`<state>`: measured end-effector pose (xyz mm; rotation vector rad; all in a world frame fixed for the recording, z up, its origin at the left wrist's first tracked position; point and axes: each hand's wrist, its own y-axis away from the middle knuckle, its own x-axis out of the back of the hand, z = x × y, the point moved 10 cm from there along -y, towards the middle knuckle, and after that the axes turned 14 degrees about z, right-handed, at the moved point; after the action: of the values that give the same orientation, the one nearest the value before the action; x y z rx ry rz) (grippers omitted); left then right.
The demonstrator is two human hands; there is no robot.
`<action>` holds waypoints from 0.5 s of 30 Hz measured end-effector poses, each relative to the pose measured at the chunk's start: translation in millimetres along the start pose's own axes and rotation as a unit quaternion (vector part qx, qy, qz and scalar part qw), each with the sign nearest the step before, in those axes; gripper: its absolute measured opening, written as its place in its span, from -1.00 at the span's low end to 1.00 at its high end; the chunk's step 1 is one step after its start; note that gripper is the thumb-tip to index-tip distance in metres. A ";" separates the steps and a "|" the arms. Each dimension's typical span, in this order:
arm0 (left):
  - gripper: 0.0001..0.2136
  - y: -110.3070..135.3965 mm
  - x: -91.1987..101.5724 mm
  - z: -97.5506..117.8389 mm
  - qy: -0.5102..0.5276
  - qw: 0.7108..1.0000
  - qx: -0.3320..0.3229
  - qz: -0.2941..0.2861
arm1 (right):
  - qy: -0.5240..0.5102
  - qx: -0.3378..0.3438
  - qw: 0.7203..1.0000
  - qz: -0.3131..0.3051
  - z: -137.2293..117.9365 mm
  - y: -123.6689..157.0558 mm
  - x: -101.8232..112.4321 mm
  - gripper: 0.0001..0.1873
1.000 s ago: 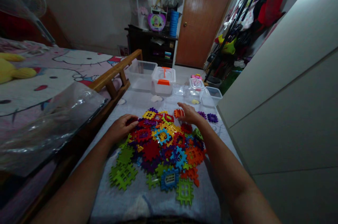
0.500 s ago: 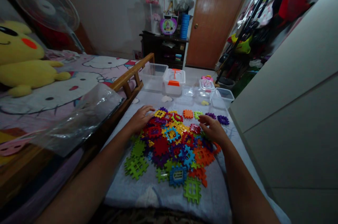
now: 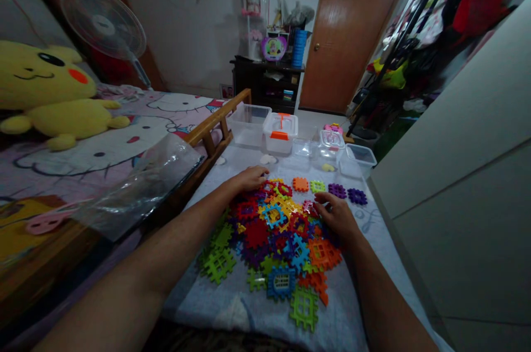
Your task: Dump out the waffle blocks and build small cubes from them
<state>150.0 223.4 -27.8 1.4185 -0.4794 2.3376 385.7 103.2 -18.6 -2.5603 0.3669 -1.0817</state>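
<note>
Centrally, in the head-worn view, a heap of plastic pieces (image 3: 256, 233) (flat, notched and brightly coloured) lies on a pale cloth (image 3: 340, 310) between a person's two bare hands. The left hand (image 3: 250, 178) reaches to the heap's far left edge; its fingertips are partly hidden, so whether they grip anything cannot be told. The right hand (image 3: 337, 215) is at the right side, thumb and fingers parted, next to a pinkish-red piece (image 3: 309, 207). Beyond the heap, an orange piece (image 3: 300, 184), a lime piece (image 3: 317, 186) and two purple pieces (image 3: 357, 196) form a row. Farther back stand clear plastic containers (image 3: 248, 133), one with orange clips. A yellow plush toy (image 3: 66, 118) sits on the bed at left.
</note>
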 end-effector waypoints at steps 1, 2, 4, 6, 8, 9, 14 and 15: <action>-0.56 1.7 -1.2 -2.2 0.005 1.000 0.003 -0.007 | -0.003 0.002 1.000 -0.004 0.1 0.2 -1.4 -0.71; -0.56 3.9 -2.4 -3.7 0.011 1.000 0.004 -0.016 | -0.005 0.004 1.000 -0.005 0.0 0.3 -2.2 -0.71; -0.58 8.8 -4.3 -3.9 0.023 0.999 0.000 -0.037 | -0.008 0.006 1.000 -0.006 -0.5 0.3 -2.3 -0.71; -0.61 12.9 -4.9 -1.1 0.032 0.998 -0.010 -0.054 | -0.005 0.006 1.000 -0.011 -1.1 0.3 -2.4 -0.71; -0.65 14.7 -3.9 2.4 0.030 0.998 -0.018 -0.061 | -0.001 0.002 1.000 -0.022 -1.8 0.2 -2.1 -0.71; -0.67 14.6 -3.2 4.2 0.025 0.998 -0.020 -0.062 | -0.001 -0.001 1.000 -0.026 -2.1 -0.1 -1.5 -0.70; -0.65 2.7 4.5 20.7 -0.026 0.999 -0.022 -0.010 | -0.019 -0.024 1.000 -0.003 0.1 -2.5 8.5 -0.68; -0.62 -0.7 4.2 26.8 -0.032 0.999 -0.026 0.001 | -0.024 -0.029 0.999 0.007 1.5 -2.8 10.5 -0.67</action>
<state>169.2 212.1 -12.3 1.4732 -0.5556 2.2700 394.3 102.3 -11.7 -2.6259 0.4095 -1.0178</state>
